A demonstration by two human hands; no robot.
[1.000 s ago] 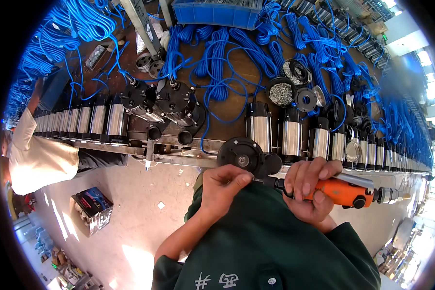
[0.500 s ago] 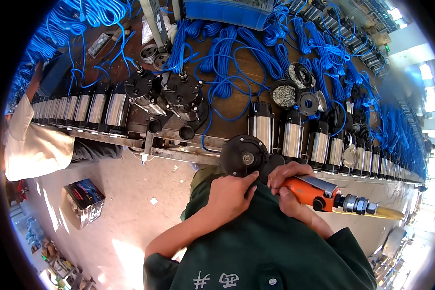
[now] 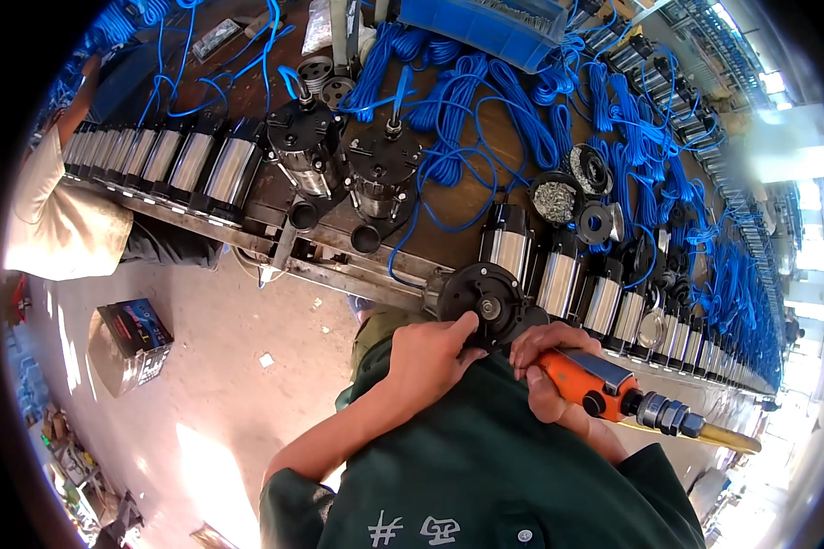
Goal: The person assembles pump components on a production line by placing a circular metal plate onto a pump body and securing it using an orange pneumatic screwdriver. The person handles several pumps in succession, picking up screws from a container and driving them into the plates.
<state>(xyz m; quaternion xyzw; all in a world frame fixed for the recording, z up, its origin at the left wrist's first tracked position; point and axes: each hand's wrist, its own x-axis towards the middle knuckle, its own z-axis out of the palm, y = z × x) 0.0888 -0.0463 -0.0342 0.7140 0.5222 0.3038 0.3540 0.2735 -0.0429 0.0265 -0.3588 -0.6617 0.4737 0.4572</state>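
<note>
A black round pump body with a metal shaft end at its centre faces up at the bench's front edge, right before me. My left hand is closed at its near left side. The index fingertip lies on the black face and the thumb is by the rim; any small part between them is hidden. Just to the right, my right hand wraps round an orange air screwdriver. A yellow hose leads from its coupling to the right. The tool's tip is hidden behind my fingers, near the pump body.
Steel-sided motors line the bench edge on both sides. Two assembled black pumps stand left of centre. Coiled blue cables, a bowl of screws and a blue crate lie behind. A person's sleeve shows at left, a carton below.
My view has shifted, so the bench sits tilted. My left index fingertip has moved farther onto the black face. My right hand still holds the screwdriver beside the pump body.
</note>
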